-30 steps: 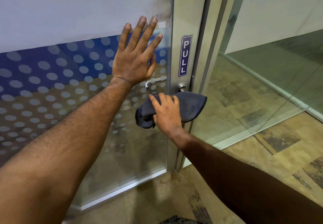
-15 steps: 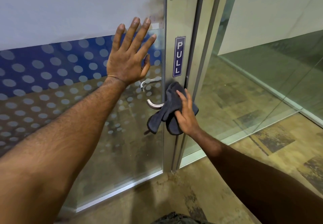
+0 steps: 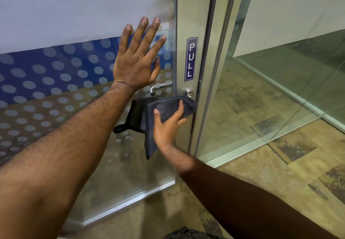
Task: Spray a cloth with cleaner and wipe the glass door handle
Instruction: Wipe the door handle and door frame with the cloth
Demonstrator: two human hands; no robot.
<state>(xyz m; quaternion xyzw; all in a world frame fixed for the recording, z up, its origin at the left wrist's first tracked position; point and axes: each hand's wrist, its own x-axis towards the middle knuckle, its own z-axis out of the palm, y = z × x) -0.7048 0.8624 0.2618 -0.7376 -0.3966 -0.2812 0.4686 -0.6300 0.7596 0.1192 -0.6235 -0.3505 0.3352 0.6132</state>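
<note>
My right hand (image 3: 169, 124) grips a dark grey cloth (image 3: 164, 108) and presses it over the lever of the door handle. Only the handle's metal base (image 3: 189, 92) on the door frame shows above the cloth. A second lever (image 3: 158, 87) on the far side shows through the glass. My left hand (image 3: 138, 61) lies flat on the glass door (image 3: 56, 89), fingers spread, above and left of the handle. No spray bottle is in sight.
A blue PULL sticker (image 3: 190, 59) runs down the metal door frame. To the right stands a fixed glass panel (image 3: 270, 89) with a metal sill. The floor (image 3: 280, 182) is brown patterned tile. A dark object sits at the bottom edge.
My right hand has turned and spread the cloth wider, sliding it left over the lever, which is now hidden. My left hand stays flat on the glass.
</note>
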